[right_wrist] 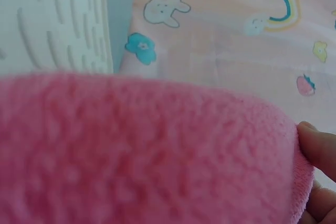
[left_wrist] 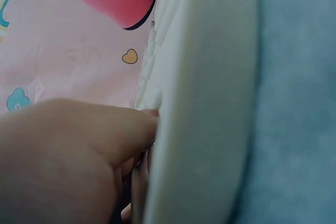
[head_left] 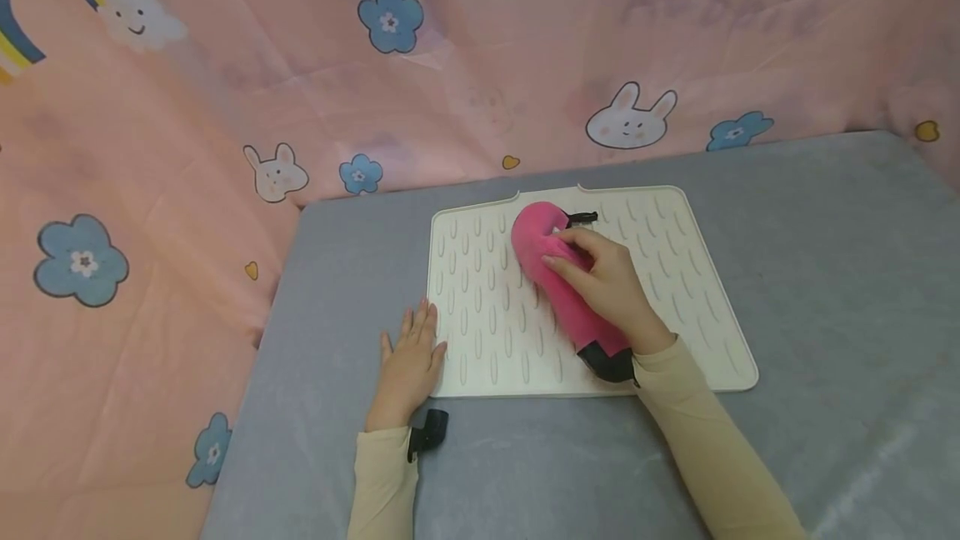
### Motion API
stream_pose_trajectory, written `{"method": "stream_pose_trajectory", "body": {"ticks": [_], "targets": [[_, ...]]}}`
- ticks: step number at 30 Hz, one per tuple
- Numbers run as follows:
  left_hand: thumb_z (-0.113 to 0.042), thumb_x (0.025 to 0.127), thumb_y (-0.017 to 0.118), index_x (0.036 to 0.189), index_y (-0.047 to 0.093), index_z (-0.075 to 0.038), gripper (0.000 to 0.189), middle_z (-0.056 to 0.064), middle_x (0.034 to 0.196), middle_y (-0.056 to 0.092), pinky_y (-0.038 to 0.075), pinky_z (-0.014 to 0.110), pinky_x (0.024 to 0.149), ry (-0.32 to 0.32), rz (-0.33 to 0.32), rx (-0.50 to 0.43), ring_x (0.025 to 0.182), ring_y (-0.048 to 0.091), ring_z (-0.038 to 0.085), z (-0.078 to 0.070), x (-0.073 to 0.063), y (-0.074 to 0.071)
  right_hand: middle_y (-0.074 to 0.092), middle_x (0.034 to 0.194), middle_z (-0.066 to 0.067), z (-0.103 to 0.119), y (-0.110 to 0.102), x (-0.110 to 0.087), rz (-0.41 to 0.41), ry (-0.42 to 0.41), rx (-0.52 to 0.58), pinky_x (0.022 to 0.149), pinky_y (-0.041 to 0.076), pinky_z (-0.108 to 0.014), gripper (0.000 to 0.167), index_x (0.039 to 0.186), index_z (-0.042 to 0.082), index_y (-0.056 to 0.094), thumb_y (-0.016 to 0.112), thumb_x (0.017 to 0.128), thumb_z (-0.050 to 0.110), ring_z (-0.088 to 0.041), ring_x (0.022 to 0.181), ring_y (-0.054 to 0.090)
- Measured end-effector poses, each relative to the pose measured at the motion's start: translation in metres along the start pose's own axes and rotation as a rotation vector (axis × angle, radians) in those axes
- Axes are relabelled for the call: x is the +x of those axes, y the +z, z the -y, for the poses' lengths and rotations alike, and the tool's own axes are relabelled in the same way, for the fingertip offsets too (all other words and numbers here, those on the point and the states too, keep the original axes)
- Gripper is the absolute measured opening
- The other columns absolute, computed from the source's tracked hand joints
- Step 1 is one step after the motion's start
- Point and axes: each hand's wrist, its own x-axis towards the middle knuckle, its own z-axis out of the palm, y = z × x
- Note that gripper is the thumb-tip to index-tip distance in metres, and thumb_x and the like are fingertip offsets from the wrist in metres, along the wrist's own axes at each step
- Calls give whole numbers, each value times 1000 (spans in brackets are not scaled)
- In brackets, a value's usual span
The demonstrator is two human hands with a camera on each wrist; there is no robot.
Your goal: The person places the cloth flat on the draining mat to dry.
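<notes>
A curved pink plush pillow (head_left: 551,269) with a black lower end and a black strap at its top is over the white ridged mat (head_left: 465,365). My right hand (head_left: 611,277) pinches the pillow's upper part between thumb and fingers. In the right wrist view, the pink fleece (right_wrist: 147,145) fills the lower half, with fingertips (right_wrist: 317,148) at its right end. My left hand (head_left: 408,361) lies with fingers extended at the mat's left edge. The left wrist view shows the left thumb (left_wrist: 126,129) touching the mat's raised rim (left_wrist: 205,98).
The mat lies on a grey cloth-covered table (head_left: 825,273). Behind and to the left hangs a pink curtain (head_left: 487,48) printed with rabbits and blue flowers. A black wrist-worn device (head_left: 431,430) sits at the left cuff.
</notes>
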Motion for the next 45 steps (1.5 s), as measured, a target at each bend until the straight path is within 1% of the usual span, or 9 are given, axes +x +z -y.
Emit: {"method": "stream_pose_trajectory", "body": {"ticks": [5,13,18,22,26,30,38,42,45], "targets": [[-27,98,47,147,29,-2,57,9,154,20,5,66,106,1,-6,2,141,15,33,-1,1,1,65,100,-15,10,0,4,-26,-24,37,72,50,-24,25,107,-2,64,71,84,5,-22,86,59],[-27,98,47,147,28,-3,58,9,154,19,4,66,106,-7,6,5,141,13,33,-2,2,0,64,98,-13,15,-5,5,-77,29,119,72,50,-22,22,106,0,64,68,87,9,-19,87,55],[-27,99,46,148,27,-4,57,9,155,19,5,66,106,-9,18,10,141,13,33,-2,3,0,65,97,-12,-3,2,-4,24,24,-36,75,51,-36,24,106,-1,64,70,85,9,-22,86,58],[-27,99,45,148,26,-4,57,8,155,18,4,65,106,-3,21,4,142,13,32,0,4,-1,65,96,-12,-15,8,-9,121,19,-158,75,48,-40,26,106,-1,63,71,84,12,-24,83,58],[-27,99,45,148,26,-5,57,8,155,18,4,65,106,0,24,-3,142,13,32,1,4,0,60,83,-9,-22,11,-11,212,22,-195,65,43,-36,23,102,0,62,70,86,15,-22,72,52],[-28,99,45,148,26,-4,57,8,155,18,4,66,106,1,24,-3,142,13,32,0,2,-1,41,65,-1,-32,13,-12,302,28,-220,57,35,-30,17,86,4,57,68,87,16,-16,61,40],[-25,99,47,147,28,-2,57,11,154,19,4,67,105,11,56,-59,141,14,34,1,3,-9,33,61,0,-41,17,-11,325,32,-222,55,31,-29,20,80,7,52,68,87,16,-15,58,35],[-22,97,51,142,36,2,53,17,150,29,12,64,106,35,71,-139,138,23,37,2,3,-22,35,62,0,-39,16,-10,349,43,-205,55,33,-29,20,83,6,53,68,88,18,-15,59,37],[-19,97,52,136,47,3,45,20,138,47,30,55,104,93,5,-218,125,44,36,-2,4,-34,44,67,-2,-38,12,-8,357,60,-174,58,36,-31,20,94,4,59,69,88,21,-17,64,42]]}}
